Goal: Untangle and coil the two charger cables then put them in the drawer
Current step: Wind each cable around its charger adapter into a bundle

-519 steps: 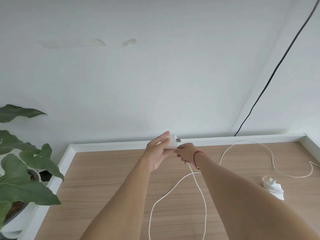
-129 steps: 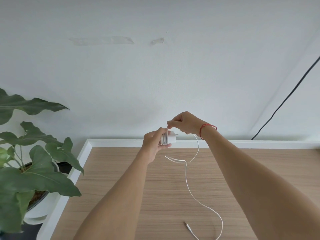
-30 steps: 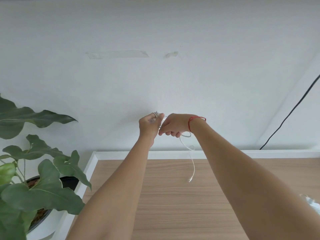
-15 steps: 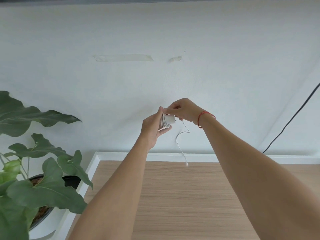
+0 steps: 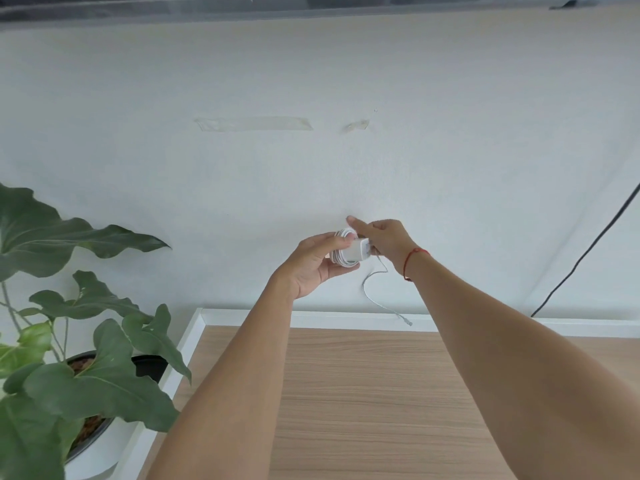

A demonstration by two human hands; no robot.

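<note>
White charger [image 5: 358, 252], its cable [image 5: 341, 262] wound round it in tight turns, sits at the centre of the frame, held up in front of the wall above the wooden desk [image 5: 381, 393]. The left hand [image 5: 311, 268] grips the bundle from the left, thumb on top and fingers curled beneath. The right hand [image 5: 384, 242] meets it from the right, forefinger stretched over the coil, the other fingers curled on the cable where it leaves the charger. The loose tail [image 5: 372, 292] hangs below the right wrist, its plug [image 5: 408, 322] dangling at the desk's back edge. A leafy plant [image 5: 86, 375] fills the lower left.
</note>
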